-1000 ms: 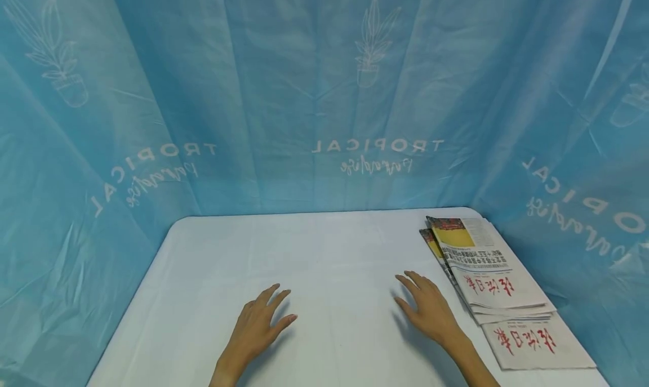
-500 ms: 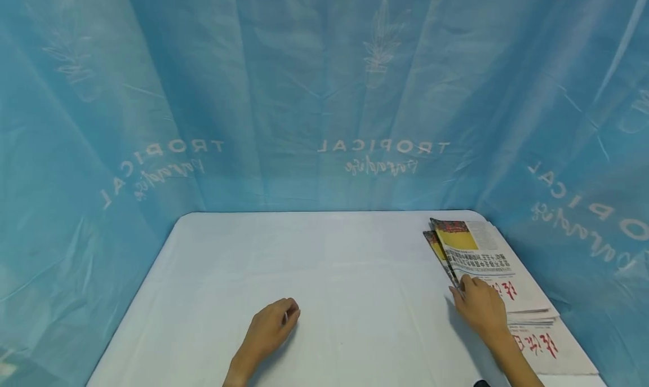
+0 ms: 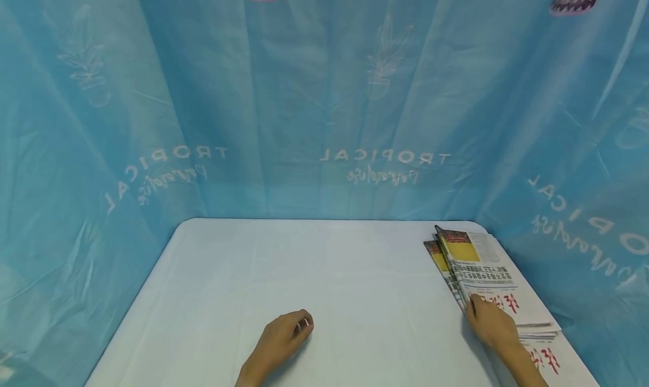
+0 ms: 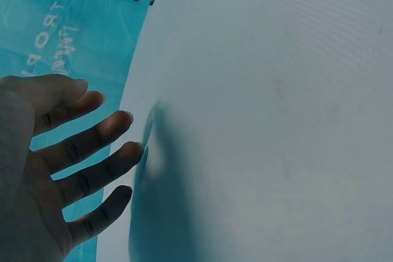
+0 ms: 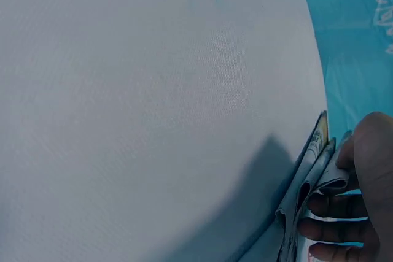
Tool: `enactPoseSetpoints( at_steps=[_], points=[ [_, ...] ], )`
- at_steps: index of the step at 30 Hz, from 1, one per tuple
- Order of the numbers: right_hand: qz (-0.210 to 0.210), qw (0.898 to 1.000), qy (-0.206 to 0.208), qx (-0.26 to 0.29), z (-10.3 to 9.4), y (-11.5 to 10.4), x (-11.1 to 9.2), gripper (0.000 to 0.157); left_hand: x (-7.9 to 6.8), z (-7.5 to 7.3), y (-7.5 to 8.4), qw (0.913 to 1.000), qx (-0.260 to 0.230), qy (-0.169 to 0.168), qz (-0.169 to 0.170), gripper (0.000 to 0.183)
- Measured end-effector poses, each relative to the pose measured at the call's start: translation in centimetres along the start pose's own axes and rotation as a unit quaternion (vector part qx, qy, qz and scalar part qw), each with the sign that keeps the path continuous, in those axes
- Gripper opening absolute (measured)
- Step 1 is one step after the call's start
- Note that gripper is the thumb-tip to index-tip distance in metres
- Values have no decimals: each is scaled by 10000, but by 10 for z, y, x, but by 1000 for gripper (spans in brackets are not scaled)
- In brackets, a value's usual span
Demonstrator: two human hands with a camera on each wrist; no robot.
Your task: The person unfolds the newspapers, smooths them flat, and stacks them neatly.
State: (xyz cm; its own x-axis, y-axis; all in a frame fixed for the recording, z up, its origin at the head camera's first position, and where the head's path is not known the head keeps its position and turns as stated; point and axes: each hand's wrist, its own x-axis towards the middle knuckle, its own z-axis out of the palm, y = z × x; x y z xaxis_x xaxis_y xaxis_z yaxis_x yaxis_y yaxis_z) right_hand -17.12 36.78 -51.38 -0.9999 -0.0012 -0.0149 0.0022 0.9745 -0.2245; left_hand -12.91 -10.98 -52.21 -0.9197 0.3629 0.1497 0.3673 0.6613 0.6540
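Observation:
A stack of folded newspapers lies at the right of the white table, its top newspaper (image 3: 499, 294) showing a yellow picture and red characters. My right hand (image 3: 492, 322) pinches the left folded edge of the top newspaper. In the right wrist view the thumb of that right hand (image 5: 371, 176) is over the fold (image 5: 334, 176) and the other fingers are at its underside. Over the table's front middle, my left hand (image 3: 284, 336) hangs with loosely curled fingers and holds nothing. The left wrist view shows the left hand (image 4: 86, 164) with its fingers spread apart, above its shadow.
Another newspaper (image 3: 563, 367) sticks out toward me from under the stack. The white tabletop (image 3: 314, 268) spreads to the left of the papers. A blue curtain (image 3: 324, 105) with printed words surrounds the table at the back and both sides.
My right hand has moved right from above the table to the stack and taken hold of the top newspaper's edge. My left hand's fingers have curled loosely, and it has shifted slightly right.

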Motion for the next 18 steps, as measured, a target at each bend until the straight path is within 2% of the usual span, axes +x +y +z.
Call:
enactPoseSetpoints(
  at_steps=[5, 8, 13, 18],
  points=[
    [-194, 9996, 205, 61, -2, -14, -4, 20, 5, -1, 4, 9998, -126, -146, 81, 10],
    [-207, 9990, 333, 217, 2, -33, -12, 18, 7, 0, 5, 9996, -184, -228, 60, 10],
    [-174, 9955, 439, 822, 16, -69, -25, 20, 10, 4, 6, 9991, -123, -387, 147, 13],
    [-266, 9863, 582, 1517, 24, -99, -33, 27, 35, 13, 15, 9968, 239, -662, 380, 19]
  ],
)
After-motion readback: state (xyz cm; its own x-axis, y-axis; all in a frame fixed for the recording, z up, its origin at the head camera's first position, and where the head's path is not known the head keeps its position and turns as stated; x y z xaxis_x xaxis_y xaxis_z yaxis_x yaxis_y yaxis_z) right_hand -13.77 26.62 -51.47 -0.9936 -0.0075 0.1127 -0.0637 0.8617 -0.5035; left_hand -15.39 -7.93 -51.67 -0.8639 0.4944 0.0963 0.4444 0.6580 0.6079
